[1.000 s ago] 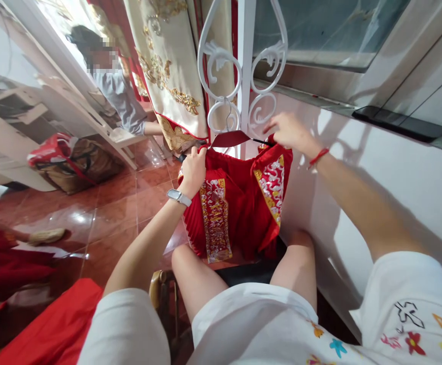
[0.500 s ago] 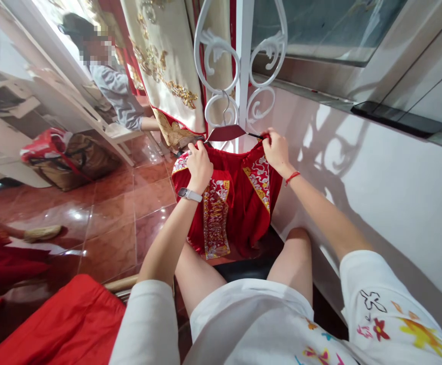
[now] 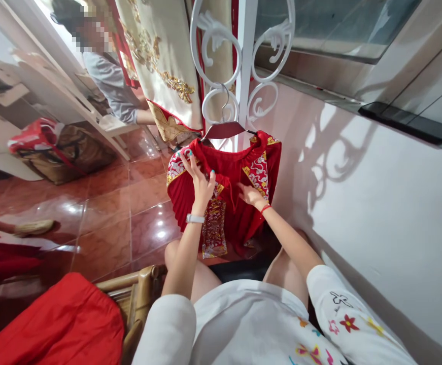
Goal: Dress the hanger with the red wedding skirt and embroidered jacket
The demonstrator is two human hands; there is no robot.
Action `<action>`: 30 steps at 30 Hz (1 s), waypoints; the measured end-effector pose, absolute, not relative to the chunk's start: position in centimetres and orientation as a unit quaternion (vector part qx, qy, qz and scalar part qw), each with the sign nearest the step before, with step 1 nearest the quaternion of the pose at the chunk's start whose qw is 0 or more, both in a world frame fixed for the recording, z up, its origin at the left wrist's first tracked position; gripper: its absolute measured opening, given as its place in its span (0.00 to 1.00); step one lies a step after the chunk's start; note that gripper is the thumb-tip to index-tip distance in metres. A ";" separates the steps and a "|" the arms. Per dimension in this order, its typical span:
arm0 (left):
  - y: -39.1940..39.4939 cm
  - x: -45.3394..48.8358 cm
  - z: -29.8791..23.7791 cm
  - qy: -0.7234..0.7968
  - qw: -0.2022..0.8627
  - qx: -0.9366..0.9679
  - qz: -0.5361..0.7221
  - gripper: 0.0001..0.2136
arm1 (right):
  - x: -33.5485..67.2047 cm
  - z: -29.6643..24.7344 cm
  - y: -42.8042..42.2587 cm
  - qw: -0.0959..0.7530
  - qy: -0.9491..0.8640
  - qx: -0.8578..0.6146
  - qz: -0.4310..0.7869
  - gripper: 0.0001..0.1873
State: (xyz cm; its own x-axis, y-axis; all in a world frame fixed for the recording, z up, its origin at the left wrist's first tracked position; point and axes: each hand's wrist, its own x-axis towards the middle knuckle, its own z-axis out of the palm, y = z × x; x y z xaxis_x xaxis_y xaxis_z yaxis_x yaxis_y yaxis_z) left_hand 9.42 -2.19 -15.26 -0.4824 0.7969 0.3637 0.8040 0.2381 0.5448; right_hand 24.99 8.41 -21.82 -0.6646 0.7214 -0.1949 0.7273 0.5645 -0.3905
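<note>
A red embroidered jacket (image 3: pixel 239 167) hangs in front of me on a dark red hanger (image 3: pixel 226 130), which is hooked on a white scrollwork frame (image 3: pixel 245 76). My left hand (image 3: pixel 201 185) lies against the jacket's left front near the collar, its fingers spread. Over the right front, close to the embroidered lapel, is my right hand (image 3: pixel 253 195) with its fingers stretched towards the middle; it grips nothing that I can see. Between the hands hangs a thin red cord (image 3: pixel 234 195). An embroidered band (image 3: pixel 214 228) runs down the jacket's left front.
Red cloth (image 3: pixel 61 324) lies over a bamboo seat (image 3: pixel 144 284) at lower left. Cream and gold drapery (image 3: pixel 171 56) hangs behind the frame. A brown bag (image 3: pixel 68 157) stands on the tiled floor, near a seated person (image 3: pixel 112 81). A white wall (image 3: pixel 376 203) borders the right side.
Both hands have left the jacket's shoulders at the hanger. My left hand has opened and dropped slightly; my right hand has come down and inward. The jacket stays on the hanger.
</note>
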 end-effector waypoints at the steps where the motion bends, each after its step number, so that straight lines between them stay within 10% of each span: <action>1: -2.7 9.6 -16.6 -0.761 -0.002 -0.499 -0.415 0.35 | 24.6 -23.2 8.1 0.033 0.876 0.418 -0.238 0.28; 6: -5.8 11.2 -25.3 -0.616 -0.086 -0.442 -0.647 0.37 | 24.3 -28.6 5.5 -0.004 0.851 0.459 -0.254 0.27; 14: -9.6 18.0 -36.4 -0.660 -0.279 -0.424 -0.554 0.21 | 28.9 -33.1 -1.4 -0.311 0.695 0.380 -0.526 0.09; 20: -9.3 19.4 -37.1 -0.630 -0.313 -0.467 -0.536 0.06 | 29.7 -33.0 -2.5 -0.343 0.658 0.361 -0.565 0.11; 30: -8.7 18.3 -35.8 -0.656 -0.273 -0.427 -0.560 0.09 | 29.7 -32.3 -2.1 -0.359 0.642 0.368 -0.569 0.08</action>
State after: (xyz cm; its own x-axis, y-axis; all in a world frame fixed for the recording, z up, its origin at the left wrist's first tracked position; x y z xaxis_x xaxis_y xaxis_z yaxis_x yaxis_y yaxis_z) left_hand 18.27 -8.69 -35.75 -0.4860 0.8656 0.1204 0.2550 0.0087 0.9669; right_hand 29.66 -2.11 -32.33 -0.4721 0.8805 0.0424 0.0635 0.0819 -0.9946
